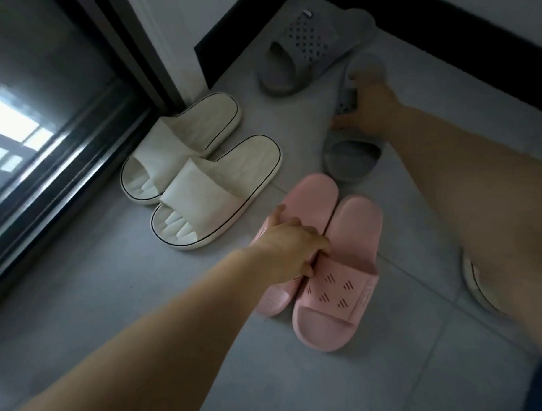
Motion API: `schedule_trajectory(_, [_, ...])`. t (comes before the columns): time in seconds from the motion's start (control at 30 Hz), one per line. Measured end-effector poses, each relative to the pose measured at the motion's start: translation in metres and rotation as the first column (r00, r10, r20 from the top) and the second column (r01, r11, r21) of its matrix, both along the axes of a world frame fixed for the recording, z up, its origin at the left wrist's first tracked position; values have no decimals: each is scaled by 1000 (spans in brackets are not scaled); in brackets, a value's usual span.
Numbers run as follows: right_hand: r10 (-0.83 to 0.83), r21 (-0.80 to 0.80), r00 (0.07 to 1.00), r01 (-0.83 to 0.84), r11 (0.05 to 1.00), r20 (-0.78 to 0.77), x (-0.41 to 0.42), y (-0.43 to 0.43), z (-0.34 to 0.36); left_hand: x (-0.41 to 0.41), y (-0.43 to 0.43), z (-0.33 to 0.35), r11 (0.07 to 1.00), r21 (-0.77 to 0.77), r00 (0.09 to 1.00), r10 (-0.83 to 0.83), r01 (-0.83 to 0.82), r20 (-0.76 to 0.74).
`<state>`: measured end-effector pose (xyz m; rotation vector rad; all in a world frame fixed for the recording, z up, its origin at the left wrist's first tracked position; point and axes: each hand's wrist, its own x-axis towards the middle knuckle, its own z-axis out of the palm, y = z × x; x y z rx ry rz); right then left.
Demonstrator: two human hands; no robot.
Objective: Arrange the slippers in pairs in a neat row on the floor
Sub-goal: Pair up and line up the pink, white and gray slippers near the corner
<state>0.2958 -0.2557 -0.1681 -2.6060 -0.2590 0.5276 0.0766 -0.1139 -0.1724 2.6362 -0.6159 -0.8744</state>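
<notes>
Two pink slippers lie side by side on the tiled floor; my left hand (291, 250) grips the strap of the left pink slipper (306, 204), which touches the right pink slipper (343, 279). Two white slippers (201, 177) sit together near the door frame. One grey slipper (310, 47) lies by the black baseboard, angled. My right hand (367, 106) grips the strap of the other grey slipper (351, 156), which lies apart from its mate.
A dark sliding glass door (45, 121) runs along the left. A black baseboard (473, 50) lines the wall at the back right. Part of another white slipper (475, 281) shows under my right forearm.
</notes>
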Motion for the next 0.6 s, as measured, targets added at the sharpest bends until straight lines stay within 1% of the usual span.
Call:
schedule_trajectory(0.07, [-91, 127, 993, 81, 989, 80, 11, 1, 1, 0, -1, -2, 1000, -15, 1000, -7, 7, 6])
schedule_trajectory(0.13, [-204, 186, 967, 175, 967, 154, 26, 5, 6, -1, -3, -3, 1000, -11, 1000, -4, 4, -5])
schedule_trajectory(0.2, [-223, 195, 962, 191, 962, 157, 47, 15, 10, 1, -3, -4, 1000, -10, 1000, -6, 6, -18])
schedule_trajectory(0.23, [-235, 209, 964, 207, 956, 122, 58, 23, 12, 1, -2, -4, 1000, -16, 1000, -8, 7, -18])
schedule_trajectory(0.27, [-254, 202, 964, 233, 951, 80, 68, 30, 13, 1, -2, -3, 1000, -28, 1000, -4, 4, -14])
schedule_trajectory(0.33, [-259, 119, 966, 256, 959, 8, 82, 40, 14, 0, -2, -4, 999, -49, 1000, 2, -2, 4])
schedule_trajectory(0.4, [-192, 64, 978, 198, 978, -86, 84, 46, 13, -3, -1, -5, 999, -54, 1000, 10, -8, 29])
schedule_trajectory(0.43, [-152, 65, 981, 161, 985, -121, 82, 48, 10, -5, -1, -5, 998, -58, 999, 15, -12, 38])
schedule_trajectory(0.5, [-115, 94, 987, 125, 988, -110, 78, 49, 2, -5, 0, -4, 998, -64, 999, 15, -12, 43])
schedule_trajectory(0.53, [-113, 73, 991, 119, 990, -75, 75, 49, -3, -4, 0, -3, 998, -64, 999, 14, -11, 41])
schedule_trajectory(0.6, [-83, -72, 996, 86, 994, 41, 69, 48, -12, -3, 0, -2, 998, -65, 999, 17, -15, 34])
